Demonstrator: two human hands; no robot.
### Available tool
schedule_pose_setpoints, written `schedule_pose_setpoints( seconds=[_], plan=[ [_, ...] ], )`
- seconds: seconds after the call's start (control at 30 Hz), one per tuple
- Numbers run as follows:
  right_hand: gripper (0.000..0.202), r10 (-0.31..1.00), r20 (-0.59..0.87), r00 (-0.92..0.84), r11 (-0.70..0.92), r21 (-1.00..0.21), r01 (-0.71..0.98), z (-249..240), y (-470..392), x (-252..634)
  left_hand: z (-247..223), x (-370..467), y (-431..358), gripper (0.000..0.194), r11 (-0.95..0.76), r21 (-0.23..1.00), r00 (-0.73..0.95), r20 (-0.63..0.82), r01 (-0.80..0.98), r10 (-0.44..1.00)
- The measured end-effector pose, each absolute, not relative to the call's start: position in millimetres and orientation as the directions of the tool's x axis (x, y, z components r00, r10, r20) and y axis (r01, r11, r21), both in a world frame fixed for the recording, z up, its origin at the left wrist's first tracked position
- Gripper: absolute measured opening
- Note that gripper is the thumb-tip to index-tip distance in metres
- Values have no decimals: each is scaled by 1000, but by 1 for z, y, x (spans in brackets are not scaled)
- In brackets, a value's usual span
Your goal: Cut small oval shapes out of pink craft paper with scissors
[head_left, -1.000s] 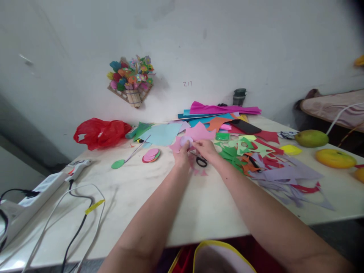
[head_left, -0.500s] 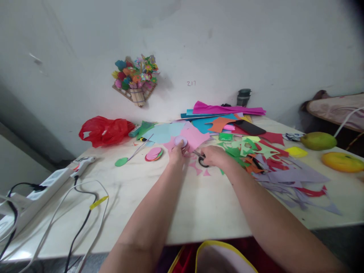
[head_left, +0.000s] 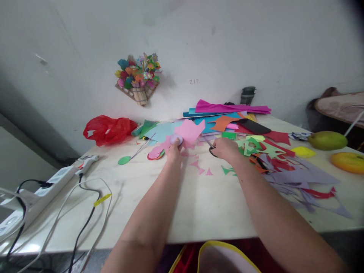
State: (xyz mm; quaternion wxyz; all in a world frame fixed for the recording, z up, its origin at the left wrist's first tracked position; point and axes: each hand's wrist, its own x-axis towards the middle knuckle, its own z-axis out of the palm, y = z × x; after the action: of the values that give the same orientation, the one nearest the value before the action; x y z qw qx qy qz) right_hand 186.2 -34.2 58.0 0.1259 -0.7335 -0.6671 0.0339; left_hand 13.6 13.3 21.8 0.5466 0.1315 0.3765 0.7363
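Observation:
My left hand point(head_left: 173, 153) is closed on a pink sheet point(head_left: 192, 131) with a ragged, cut edge. Its thumb presses a pale purple disc point(head_left: 175, 138) flat against that sheet. In my right hand point(head_left: 226, 149) is a pair of scissors point(head_left: 208, 141), blades pointing up and left, apart from the sheet. Just left of my left hand lies a small pile of pink, red and green circles point(head_left: 156, 152), partly covered by the pink sheet. Small pink offcuts point(head_left: 196, 164) are scattered on the table between my hands.
Coloured scraps point(head_left: 301, 172) heap up on the right, near two mangoes point(head_left: 327, 140). Folded sheets point(head_left: 233, 109) and a black phone point(head_left: 254, 127) lie at the back. On the left are a red plastic bag point(head_left: 110, 129), a power strip point(head_left: 54, 185) and trailing cables.
My left hand has moved slightly left with the pink sheet and disc, over the circles. My right hand and the scissors have shifted right, away from the sheet.

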Motion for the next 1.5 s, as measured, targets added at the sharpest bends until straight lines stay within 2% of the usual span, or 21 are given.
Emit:
schedule_pose_setpoints(
  seconds=[0.07,0.13,0.23,0.33,0.4,0.47,0.53,0.6,0.67,0.97,1.1,1.5],
  plan=[
    [23,964,176,201,-135,-327,935,56,-30,191,20,11,15,34,-148,709,-413,-217,-689,884],
    [26,909,288,301,-138,-473,870,54,-25,195,19,10,16,32,-164,712,-434,-215,-683,875],
    [38,826,414,381,66,-744,665,53,-18,194,19,9,17,30,-168,706,-429,-209,-688,879],
    [47,848,425,318,319,-887,335,54,-18,186,19,10,17,30,-177,714,-438,-198,-677,877],
    [43,912,363,191,332,-927,174,55,-22,180,19,10,17,29,-179,722,-444,-195,-669,875],
    [36,960,279,-33,281,-954,107,55,-29,175,18,10,17,27,-163,724,-422,-192,-670,886],
    [35,957,178,-231,210,-970,122,54,-36,172,18,10,17,23,-155,725,-402,-181,-671,898],
    [34,930,85,-359,158,-971,180,52,-40,171,18,9,17,21,-161,724,-402,-172,-670,899],
    [32,910,17,-414,129,-961,244,52,-43,170,18,9,17,22,-166,722,-408,-172,-671,897],
    [32,900,-66,-430,80,-946,314,58,-47,169,22,9,14,18,-145,735,-374,-157,-662,914],
    [34,904,-57,-424,73,-956,284,57,-47,171,21,9,14,13,-126,726,-352,-168,-676,921],
    [37,939,-23,-342,54,-976,213,41,-35,162,26,25,5,16,-127,690,-306,-142,-712,942]
  ],
)
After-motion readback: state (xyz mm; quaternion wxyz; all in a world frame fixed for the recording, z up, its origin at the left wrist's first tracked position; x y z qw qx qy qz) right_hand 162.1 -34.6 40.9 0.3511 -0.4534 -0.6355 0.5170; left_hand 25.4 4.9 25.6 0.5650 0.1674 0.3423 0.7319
